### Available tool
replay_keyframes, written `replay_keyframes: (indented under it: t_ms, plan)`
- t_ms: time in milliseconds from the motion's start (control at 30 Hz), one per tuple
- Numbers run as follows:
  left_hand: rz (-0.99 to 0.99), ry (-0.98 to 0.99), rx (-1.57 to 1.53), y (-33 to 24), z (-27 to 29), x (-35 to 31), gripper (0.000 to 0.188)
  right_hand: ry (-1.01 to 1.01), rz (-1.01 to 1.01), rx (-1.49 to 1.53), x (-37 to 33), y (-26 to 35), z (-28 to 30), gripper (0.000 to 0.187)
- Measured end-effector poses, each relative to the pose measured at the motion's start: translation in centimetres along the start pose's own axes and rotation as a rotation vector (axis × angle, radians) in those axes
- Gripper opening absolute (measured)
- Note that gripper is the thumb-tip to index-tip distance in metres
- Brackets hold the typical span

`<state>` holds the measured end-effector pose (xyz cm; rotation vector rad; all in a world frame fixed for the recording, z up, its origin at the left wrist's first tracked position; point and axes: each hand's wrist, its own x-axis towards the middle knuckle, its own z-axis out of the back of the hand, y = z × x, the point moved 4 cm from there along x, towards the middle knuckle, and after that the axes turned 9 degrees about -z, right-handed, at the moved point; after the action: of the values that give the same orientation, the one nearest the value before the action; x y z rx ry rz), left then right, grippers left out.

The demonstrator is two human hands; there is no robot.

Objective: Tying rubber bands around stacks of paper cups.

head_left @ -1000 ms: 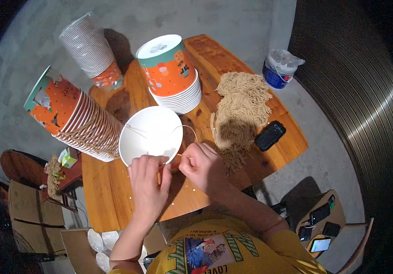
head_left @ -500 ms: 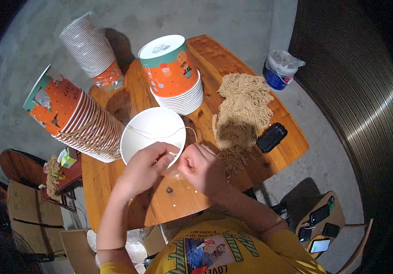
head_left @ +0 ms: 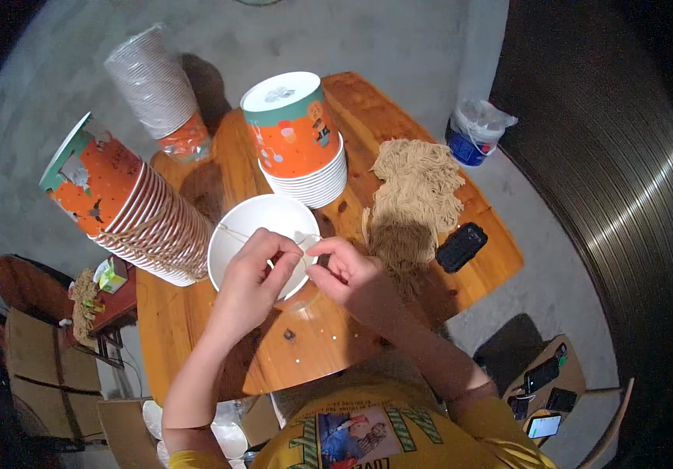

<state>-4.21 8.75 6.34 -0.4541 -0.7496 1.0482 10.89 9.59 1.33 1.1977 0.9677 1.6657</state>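
My left hand [head_left: 254, 273] is closed in a pinch on a thin beige cord [head_left: 235, 234], over the near right part of a white paper bucket [head_left: 231, 248]. The cord runs from the bucket's left rim toward my fingers. My right hand [head_left: 346, 270] faces it at the bucket's right rim, thumb and forefinger tips apart, its other fingers partly curled. On the left leans a tall stack of orange and green paper buckets [head_left: 106, 176] with beige cords draped along its side. Behind the white bucket stands an upside-down stack of similar buckets [head_left: 289, 141].
A pile of beige cords [head_left: 414, 187] lies on the right of the wooden table [head_left: 336, 336], beside a black plastic tray [head_left: 461, 247]. A plastic-wrapped bucket stack [head_left: 157, 86] stands at the back left. A lined blue pail [head_left: 473, 141] is beyond the right edge; phones [head_left: 543, 426] lie at lower right.
Both hands have risen slightly from the bucket's near rim to over its right side. My right thumb and forefinger have spread apart. The view has shifted a little.
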Motion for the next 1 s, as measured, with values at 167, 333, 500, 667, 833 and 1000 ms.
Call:
replay_keyframes:
  t_ms: [167, 333, 500, 667, 833, 1000]
  plan:
    - [0.057, 0.068, -0.292, 1.5, -0.8, -0.1, 0.017, 0.093, -0.028, 0.204, 1.0, 0.2, -0.8, 0.01]
    - [0.303, 0.225, -0.668, 1.2, -1.4, 0.4, 0.036, 0.071, 0.015, 0.302, 0.8, -0.3, -1.3, 0.008]
    - [0.406, 0.257, -0.788, 2.3, -1.8, 0.9, 0.033, 0.164, -0.109, 0.557, 1.2, -0.6, -1.5, 0.005]
    - [0.402, 0.268, -0.696, 3.0, -1.9, 1.0, 0.014, 0.254, -0.17, 0.237, 1.1, -0.6, 0.8, 0.008]
    - [0.38, 0.243, -0.745, 2.6, -2.4, 1.4, 0.013, 0.462, -0.082, 0.089, 2.0, 1.6, 1.8, 0.01]
    - [0.374, 0.272, -0.734, 2.8, -2.6, 1.4, 0.013, 0.435, 0.119, 0.003, 3.7, 2.6, 1.9, 0.01]
